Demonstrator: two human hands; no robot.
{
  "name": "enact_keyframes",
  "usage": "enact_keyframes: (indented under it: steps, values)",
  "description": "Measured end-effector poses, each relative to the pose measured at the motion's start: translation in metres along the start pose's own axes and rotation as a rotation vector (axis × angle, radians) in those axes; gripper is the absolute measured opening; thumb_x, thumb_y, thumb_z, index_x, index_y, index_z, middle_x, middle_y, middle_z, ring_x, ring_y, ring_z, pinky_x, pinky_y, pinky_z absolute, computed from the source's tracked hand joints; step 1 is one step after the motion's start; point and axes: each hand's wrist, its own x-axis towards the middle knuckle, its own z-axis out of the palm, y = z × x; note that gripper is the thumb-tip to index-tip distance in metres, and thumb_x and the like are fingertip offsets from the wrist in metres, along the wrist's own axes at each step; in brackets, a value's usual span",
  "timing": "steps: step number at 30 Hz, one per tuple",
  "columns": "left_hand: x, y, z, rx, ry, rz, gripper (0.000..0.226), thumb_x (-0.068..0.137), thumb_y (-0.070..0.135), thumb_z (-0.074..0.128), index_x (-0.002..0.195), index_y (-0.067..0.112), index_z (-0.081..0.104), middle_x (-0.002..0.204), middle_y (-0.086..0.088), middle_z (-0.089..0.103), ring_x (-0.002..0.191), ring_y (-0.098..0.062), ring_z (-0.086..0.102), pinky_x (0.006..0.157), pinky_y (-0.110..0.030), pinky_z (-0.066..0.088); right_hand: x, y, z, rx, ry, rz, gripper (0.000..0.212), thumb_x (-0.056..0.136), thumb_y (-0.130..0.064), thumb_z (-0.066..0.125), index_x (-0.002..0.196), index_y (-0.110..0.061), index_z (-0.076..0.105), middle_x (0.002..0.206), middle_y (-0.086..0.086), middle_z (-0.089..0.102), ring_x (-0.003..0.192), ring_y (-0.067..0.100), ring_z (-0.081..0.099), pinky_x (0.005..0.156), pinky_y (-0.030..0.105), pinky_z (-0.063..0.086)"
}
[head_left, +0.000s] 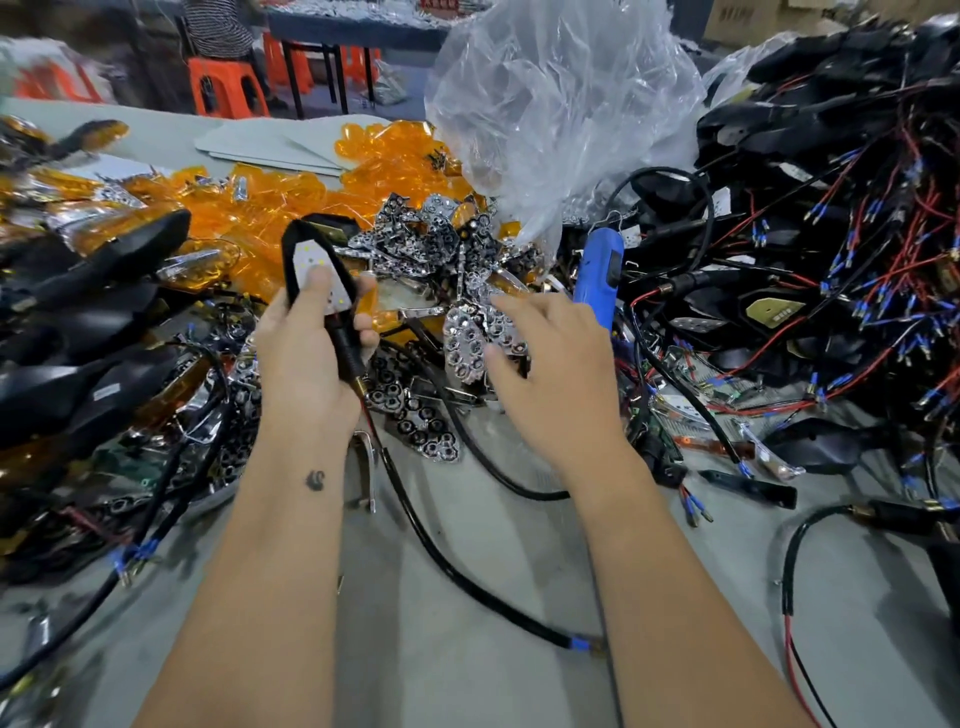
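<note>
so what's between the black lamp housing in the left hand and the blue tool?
Head view: a heap of chrome reflectors lies between black lamp housing and blue tool, the right hand reaching for one.

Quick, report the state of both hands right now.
Left hand: grips the black lamp housing, thumb on its white board.
Right hand: open, fingers over a chrome reflector, gripping nothing.

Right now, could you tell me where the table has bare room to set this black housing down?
Bare table lies between the forearms, crossed by a black cable, and right of the right forearm up to the looped cable. Crowded: chrome reflectors by the right hand, orange lenses behind, wired housings far right. The left hand grips the black housing.
</note>
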Motion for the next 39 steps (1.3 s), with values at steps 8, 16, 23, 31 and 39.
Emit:
enact_keyframes:
  steps: [8,16,23,31,39]
  values:
    - [-0.004,-0.007,0.006,0.098,-0.005,-0.021,0.011,0.103,0.019,0.051,0.100,0.013,0.060,0.075,-0.007,0.072,0.047,-0.011,0.051,0.044,-0.020,0.044,-0.003,-0.002,0.009,-0.168,-0.161,-0.113,0.035,0.091,-0.039,0.065,0.125,-0.032,0.062,0.122,-0.011,0.061,0.122,0.016,0.046,0.101,0.033,0.023]
    - [-0.008,-0.010,0.010,0.153,-0.051,-0.059,0.015,0.104,0.020,0.051,0.105,0.010,0.062,0.074,-0.005,0.072,0.047,-0.011,0.053,0.044,-0.020,0.046,-0.002,-0.005,0.006,0.245,0.089,0.053,0.018,0.102,-0.029,0.051,0.096,-0.019,0.065,0.069,-0.004,0.060,0.070,0.022,0.056,0.068,0.041,0.047]
    - [-0.022,-0.021,0.026,0.161,-0.144,-0.079,0.016,0.103,0.017,0.051,0.114,0.008,0.058,0.074,-0.006,0.072,0.054,-0.015,0.063,0.050,-0.023,0.053,0.004,-0.006,-0.002,0.690,0.274,0.293,0.027,0.104,-0.020,0.046,0.080,-0.027,0.056,0.071,-0.006,0.064,0.073,0.015,0.069,0.065,0.022,0.051]
    - [-0.034,-0.038,0.037,-0.004,-0.246,-0.169,0.014,0.104,0.013,0.049,0.102,0.011,0.063,0.089,-0.015,0.074,0.085,-0.030,0.075,0.076,-0.036,0.062,0.002,-0.010,-0.002,0.775,0.312,0.148,0.023,0.100,-0.019,0.051,0.088,-0.037,0.060,0.077,-0.017,0.063,0.081,0.019,0.067,0.076,0.024,0.052]
    - [-0.033,-0.040,0.034,0.120,-0.227,-0.093,0.015,0.102,0.014,0.054,0.115,0.014,0.062,0.089,-0.001,0.072,0.073,-0.012,0.071,0.058,-0.022,0.054,0.000,-0.015,-0.002,0.822,0.102,0.083,0.019,0.088,-0.010,0.063,0.095,-0.026,0.070,0.097,-0.003,0.064,0.083,0.016,0.063,0.078,0.032,0.052]
